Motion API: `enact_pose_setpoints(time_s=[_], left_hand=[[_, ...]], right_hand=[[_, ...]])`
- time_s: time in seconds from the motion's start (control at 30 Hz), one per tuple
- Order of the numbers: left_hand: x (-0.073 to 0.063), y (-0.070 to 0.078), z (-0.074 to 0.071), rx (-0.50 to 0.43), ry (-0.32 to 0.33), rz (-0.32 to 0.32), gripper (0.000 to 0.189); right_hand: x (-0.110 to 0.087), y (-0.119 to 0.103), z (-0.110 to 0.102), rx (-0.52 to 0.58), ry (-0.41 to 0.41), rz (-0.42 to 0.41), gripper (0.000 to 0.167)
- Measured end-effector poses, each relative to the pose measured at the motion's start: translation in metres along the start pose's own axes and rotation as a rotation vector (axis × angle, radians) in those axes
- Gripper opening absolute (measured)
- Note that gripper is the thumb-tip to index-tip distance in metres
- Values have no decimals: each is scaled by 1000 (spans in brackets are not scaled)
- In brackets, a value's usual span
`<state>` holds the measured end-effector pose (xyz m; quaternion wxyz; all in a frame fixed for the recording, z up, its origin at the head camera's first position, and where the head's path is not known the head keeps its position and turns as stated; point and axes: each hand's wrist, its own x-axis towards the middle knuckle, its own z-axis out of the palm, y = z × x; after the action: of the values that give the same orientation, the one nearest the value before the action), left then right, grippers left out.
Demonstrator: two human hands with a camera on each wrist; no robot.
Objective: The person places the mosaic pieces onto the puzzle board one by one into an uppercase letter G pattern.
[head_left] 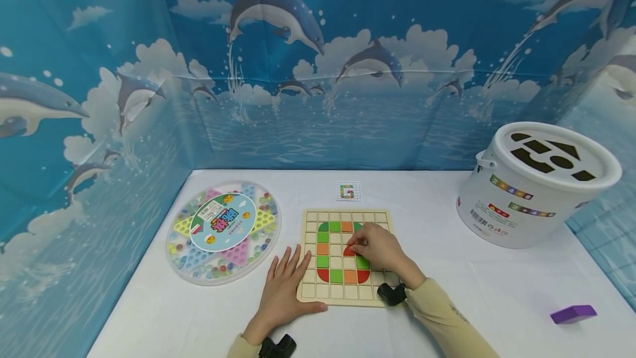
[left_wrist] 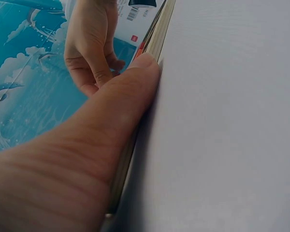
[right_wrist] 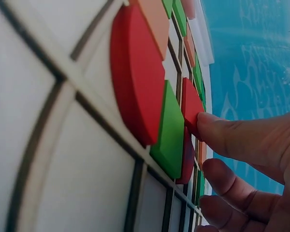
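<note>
A wooden grid board (head_left: 308, 291) lies on the white table, with green, orange and red tiles set in a ring on it. My right hand (head_left: 380, 247) is over the upper right of this ring, pinching a red tile (right_wrist: 191, 107) with a rounded side; the thumb tip lies at its edge, the index finger is mostly hidden. Close by are a green tile (right_wrist: 168, 135) and a larger-looking red corner tile (right_wrist: 137, 72). My left hand (head_left: 285, 294) rests with spread fingers at the board's lower left corner, its thumb (left_wrist: 125, 92) along the front edge.
Behind the board lies a small pattern card (head_left: 349, 191). A round marble game box (head_left: 223, 232) is on the left. At the back right stands a white bucket (head_left: 526, 192) with shape holes in its lid, and a purple block (head_left: 573, 314) lies front right.
</note>
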<state>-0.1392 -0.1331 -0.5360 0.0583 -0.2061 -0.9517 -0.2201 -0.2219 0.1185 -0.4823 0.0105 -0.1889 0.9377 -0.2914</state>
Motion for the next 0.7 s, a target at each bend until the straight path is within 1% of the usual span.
enact_pose_setpoints(time_s=[0.17, 0.33, 0.57, 0.7], left_hand=[[0, 0, 0, 1, -11, -11, 108], [1, 1, -1, -5, -9, -6, 109], [-1, 1, 0, 9, -16, -14, 108], [-1, 2, -1, 3, -15, -16, 108]], right_hand=[[1, -1, 0, -17, 4, 17, 7], [2, -2, 1, -49, 11, 32, 7], [-2, -3, 4, -45, -3, 52, 4], [-4, -3, 3, -49, 2, 40, 5]])
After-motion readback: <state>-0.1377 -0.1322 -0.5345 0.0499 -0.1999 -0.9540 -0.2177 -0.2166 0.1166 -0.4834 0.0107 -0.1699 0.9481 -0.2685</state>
